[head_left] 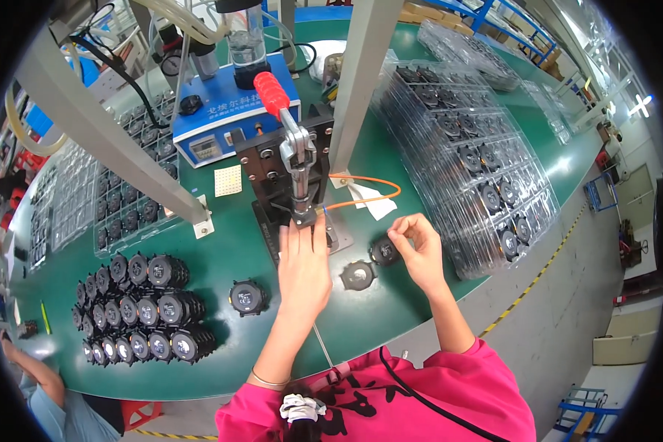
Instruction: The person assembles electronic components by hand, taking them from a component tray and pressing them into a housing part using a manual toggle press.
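Note:
My left hand reaches up to the toggle-clamp fixture, its fingers stretched out flat under the clamp's head. The fingertips and whatever lies beneath them are hidden. With thumb and fingers pinched, my right hand is at the upper right edge of a dark round watch case. Beside it on the table lies another watch case with a lighter, shiny face. A further watch case rests left of my left forearm. The clamp's red handle points upward.
Stacked watch cases stand in rows at the left. Clear plastic trays with watch cases are piled at the right. Behind the fixture sits a blue control box. Grey frame posts rise nearby. An orange tube loops beside the fixture.

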The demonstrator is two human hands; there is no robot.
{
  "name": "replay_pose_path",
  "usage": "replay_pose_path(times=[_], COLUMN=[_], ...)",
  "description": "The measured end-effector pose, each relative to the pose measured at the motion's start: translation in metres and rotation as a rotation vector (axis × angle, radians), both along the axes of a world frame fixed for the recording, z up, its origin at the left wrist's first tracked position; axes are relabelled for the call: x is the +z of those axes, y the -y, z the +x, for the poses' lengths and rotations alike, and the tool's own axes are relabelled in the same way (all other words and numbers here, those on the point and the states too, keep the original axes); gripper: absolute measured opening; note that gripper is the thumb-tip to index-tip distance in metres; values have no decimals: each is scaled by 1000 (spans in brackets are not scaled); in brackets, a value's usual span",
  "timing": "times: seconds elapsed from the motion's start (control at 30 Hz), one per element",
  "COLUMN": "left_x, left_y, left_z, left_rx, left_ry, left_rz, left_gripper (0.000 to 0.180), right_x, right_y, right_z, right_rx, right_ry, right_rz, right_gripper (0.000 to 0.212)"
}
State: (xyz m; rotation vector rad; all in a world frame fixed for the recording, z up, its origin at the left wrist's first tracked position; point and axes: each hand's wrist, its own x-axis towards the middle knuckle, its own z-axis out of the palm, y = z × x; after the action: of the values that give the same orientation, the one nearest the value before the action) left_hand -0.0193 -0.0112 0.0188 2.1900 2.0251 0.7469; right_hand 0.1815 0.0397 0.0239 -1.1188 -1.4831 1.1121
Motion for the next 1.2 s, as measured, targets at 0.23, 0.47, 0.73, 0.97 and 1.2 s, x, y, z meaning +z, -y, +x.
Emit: replay_pose_path(times=[0.23, 0.47, 0.73, 0.97, 1.2], left_x=[-3, 50, 47, 30, 31], left_y=[3, 70, 90, 94, 94], left_z=[-4, -32, -69, -70, -71], left_rx=[64, 23, 134, 185, 182], left_ry=[-117, 67, 219, 322, 318], left_rz=[-25, 185, -71, -39, -61], left_gripper=[73, 36, 79, 77, 76], right_x=[116, 171, 62, 63, 23], right_y=[-47, -83, -3, 39, 63], right_z=[-81, -172, -104, -42, -31], right_rx=[19, 63, 114, 116, 469], right_ry=[13, 688, 118, 418, 946], right_rz=[722, 1081, 1279, 463, 331], right_gripper=[11, 33, 30, 50, 51])
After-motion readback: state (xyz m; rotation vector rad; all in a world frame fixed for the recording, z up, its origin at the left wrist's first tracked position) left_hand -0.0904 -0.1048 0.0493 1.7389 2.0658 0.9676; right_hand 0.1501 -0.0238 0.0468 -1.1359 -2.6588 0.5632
